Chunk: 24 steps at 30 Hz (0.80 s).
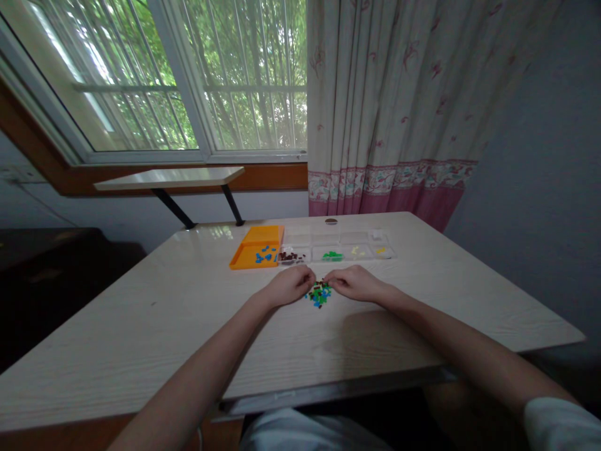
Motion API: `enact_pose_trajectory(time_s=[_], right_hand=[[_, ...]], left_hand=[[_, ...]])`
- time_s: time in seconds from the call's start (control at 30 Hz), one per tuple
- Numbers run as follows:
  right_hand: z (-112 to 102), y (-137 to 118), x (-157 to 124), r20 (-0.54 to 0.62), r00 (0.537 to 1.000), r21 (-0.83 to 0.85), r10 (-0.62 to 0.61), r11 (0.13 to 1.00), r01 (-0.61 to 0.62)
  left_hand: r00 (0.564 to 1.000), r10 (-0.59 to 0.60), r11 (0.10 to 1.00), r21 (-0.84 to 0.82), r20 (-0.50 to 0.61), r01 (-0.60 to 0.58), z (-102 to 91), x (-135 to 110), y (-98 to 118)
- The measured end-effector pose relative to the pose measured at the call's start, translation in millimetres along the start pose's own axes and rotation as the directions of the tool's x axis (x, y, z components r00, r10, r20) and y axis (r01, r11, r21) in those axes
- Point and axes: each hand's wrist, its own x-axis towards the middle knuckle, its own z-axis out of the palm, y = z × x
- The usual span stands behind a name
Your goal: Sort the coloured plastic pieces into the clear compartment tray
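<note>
Head camera: the small pile of bits (320, 294) sits on the table (197, 300) between the left hand (292, 285) and right hand (355, 283), close to both. Both hands curl; I cannot tell if they pinch bits.

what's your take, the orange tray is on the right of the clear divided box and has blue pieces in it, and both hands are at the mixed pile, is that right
One slip: the head view shows the orange tray on the left of the clear divided box. It does have blue pieces in it, and the left hand and right hand are at the mixed pile.
</note>
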Motion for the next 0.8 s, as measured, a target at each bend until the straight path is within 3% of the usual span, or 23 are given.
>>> enact_pose_trajectory(time_s=[0.23, 0.5, 0.8], right_hand=[[2.4, -3.4, 1.0, -0.079, 0.994, 0.043, 0.078, 0.996, -0.075], [9.1, -2.6, 3.0, -0.123, 0.979, 0.103, 0.166, 0.983, -0.153], [10.7, -4.1, 3.7, -0.127, 0.975, 0.158, 0.183, 0.974, -0.162]], left_hand=[[0.995, 0.034, 0.989, -0.139, -0.097, -0.047, 5.6, 5.0, 7.6], [0.993, -0.002, 0.987, -0.158, -0.121, -0.017, 6.8, 5.9, 16.4], [0.988, -0.002, 0.984, -0.175, -0.153, -0.026, 7.5, 6.7, 17.5]])
